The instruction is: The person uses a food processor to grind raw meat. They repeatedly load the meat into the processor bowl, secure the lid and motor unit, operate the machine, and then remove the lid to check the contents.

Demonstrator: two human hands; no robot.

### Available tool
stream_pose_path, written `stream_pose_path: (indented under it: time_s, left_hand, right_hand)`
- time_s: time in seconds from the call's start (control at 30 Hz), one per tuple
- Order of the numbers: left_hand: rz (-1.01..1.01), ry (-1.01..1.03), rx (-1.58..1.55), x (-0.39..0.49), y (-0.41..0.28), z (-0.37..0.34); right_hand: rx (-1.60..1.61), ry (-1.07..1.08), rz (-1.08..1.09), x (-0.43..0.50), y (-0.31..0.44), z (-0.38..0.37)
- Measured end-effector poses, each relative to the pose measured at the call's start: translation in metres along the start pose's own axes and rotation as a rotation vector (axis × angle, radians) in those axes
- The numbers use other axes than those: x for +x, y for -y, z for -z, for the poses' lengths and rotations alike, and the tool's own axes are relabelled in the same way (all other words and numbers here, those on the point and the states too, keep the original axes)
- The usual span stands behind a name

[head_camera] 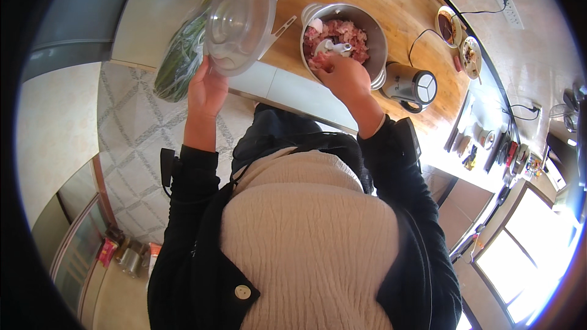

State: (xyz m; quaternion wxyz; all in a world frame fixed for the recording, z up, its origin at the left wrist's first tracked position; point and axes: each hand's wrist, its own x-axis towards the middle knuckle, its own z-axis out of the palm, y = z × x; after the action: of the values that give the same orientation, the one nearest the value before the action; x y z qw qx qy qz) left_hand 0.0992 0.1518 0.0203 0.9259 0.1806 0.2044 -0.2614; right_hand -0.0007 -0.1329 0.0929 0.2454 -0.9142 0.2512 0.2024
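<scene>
My left hand point(207, 89) holds a clear plastic lid point(238, 23) by its lower edge, tilted up over the counter's left part. My right hand point(346, 75) reaches over the near rim of a metal bowl point(377, 39) with pale side handles. Its fingers touch the pink chopped meat point(353, 30) inside; the fingertips are partly hidden, so whether they grip a piece is unclear. A white plastic blade hub point(340, 47) stands amid the meat. Beside the lid, a pale slotted handle of a utensil point(283, 31) shows, its other end hidden behind the lid.
Leafy greens in a plastic bag point(179, 62) overhang the counter edge at left. Right of the bowl lies a silver and black appliance point(408, 85) with a handle. Two small bowls, one with dark sauce point(445, 27) and one with seasonings point(471, 57), stand near the wall socket strip point(506, 7).
</scene>
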Motion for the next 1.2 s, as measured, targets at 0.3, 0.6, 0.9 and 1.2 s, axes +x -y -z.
stream_pose_path:
  time_s: [0.3, 0.6, 0.9, 1.2]
  left_hand:
    - [0.03, 0.02, 0.044, 0.001, 0.001, -0.004]
    - [0.038, 0.015, 0.034, 0.002, 0.001, -0.002]
    - [0.041, 0.025, 0.034, 0.002, 0.003, -0.008]
    - [0.046, 0.046, -0.028, 0.011, -0.001, 0.003]
  right_hand:
    - [-0.008, 0.038, -0.023, 0.0, -0.008, 0.002]
    - [-0.165, 0.135, -0.053, 0.01, 0.003, 0.003]
    - [0.056, -0.048, -0.025, -0.004, 0.001, 0.005]
    - [0.006, -0.294, -0.168, -0.027, -0.033, 0.045]
